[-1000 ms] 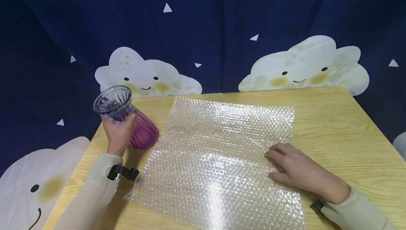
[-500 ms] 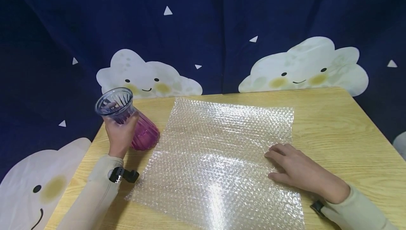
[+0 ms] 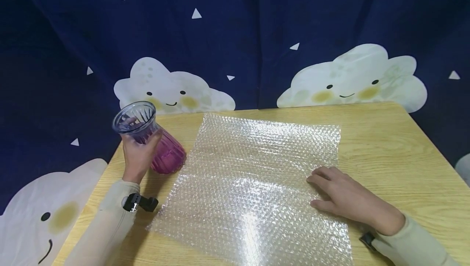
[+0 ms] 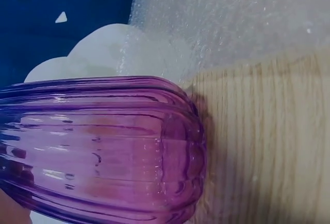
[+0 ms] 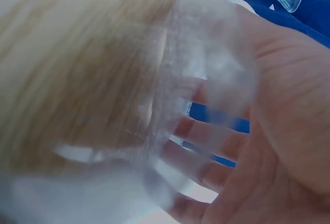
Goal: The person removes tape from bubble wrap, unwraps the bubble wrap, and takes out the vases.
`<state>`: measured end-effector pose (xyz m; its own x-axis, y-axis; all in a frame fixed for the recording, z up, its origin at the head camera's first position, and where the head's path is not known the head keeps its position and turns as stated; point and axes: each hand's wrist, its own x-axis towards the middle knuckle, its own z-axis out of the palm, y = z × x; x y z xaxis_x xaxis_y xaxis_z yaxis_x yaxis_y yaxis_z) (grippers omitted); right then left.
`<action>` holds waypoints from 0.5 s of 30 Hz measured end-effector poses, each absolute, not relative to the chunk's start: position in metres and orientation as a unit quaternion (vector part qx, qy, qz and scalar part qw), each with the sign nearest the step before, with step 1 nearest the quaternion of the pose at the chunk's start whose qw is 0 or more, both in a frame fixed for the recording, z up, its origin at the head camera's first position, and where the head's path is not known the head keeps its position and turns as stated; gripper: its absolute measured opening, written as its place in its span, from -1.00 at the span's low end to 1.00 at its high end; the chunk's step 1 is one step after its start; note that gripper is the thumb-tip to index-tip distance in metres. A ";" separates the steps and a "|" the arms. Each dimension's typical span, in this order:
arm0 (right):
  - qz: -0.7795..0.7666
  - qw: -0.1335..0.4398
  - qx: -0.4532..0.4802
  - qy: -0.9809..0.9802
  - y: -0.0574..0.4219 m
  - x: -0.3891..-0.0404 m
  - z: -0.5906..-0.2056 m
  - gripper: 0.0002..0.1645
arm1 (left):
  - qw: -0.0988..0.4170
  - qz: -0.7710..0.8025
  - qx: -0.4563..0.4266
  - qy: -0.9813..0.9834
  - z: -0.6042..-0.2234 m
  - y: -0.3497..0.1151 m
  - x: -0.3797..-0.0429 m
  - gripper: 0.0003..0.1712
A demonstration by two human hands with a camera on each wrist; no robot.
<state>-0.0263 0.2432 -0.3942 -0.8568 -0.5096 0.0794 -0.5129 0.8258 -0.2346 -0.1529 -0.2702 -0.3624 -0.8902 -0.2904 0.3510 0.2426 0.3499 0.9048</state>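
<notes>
A ribbed glass vase (image 3: 168,151), purple-pink at the base and bluish at its flared rim, is at the left of the table. My left hand (image 3: 139,158) grips it round the neck, thumb on the near side. The left wrist view shows the vase's lower body (image 4: 113,147) with its base right at the wood. A sheet of clear bubble wrap (image 3: 253,168) lies flat just right of the vase. My right hand (image 3: 346,196) rests on the sheet's right edge with loosely bent, spread fingers. In the right wrist view, blurred clear plastic (image 5: 170,80) overlaps those fingers (image 5: 227,141).
The light wooden table (image 3: 389,147) extends to the right and behind the wrap. A dark blue curtain (image 3: 238,25) with printed clouds hangs directly behind and along the left side of the table. Both wrists carry small black strapped devices (image 3: 134,202).
The left hand and vase appear slightly farther right and lower, along with the background, as the head view shifts. The grip on the vase, the right hand and the bubble wrap look the same.
</notes>
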 end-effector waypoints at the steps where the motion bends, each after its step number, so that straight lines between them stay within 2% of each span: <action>1: 0.125 0.006 0.268 -0.955 0.243 -0.027 -0.394 -0.33 | 0.232 -0.573 0.015 -0.786 -0.362 -0.271 -0.153 0.03; 8: 0.121 0.001 0.273 -0.954 0.244 -0.030 -0.395 -0.33 | 0.228 -0.591 -0.010 -0.774 -0.358 -0.275 -0.149 0.05; 15: 0.115 -0.007 0.267 -0.957 0.246 -0.032 -0.395 -0.32 | 0.268 -0.629 -0.052 -0.728 -0.356 -0.281 -0.145 -0.01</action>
<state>-0.0319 0.2458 -0.3953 -0.8568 -0.5134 0.0478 -0.5101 0.8305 -0.2237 -0.1452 -0.2807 -0.3558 -0.8515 -0.2612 0.4547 0.4121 0.2029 0.8882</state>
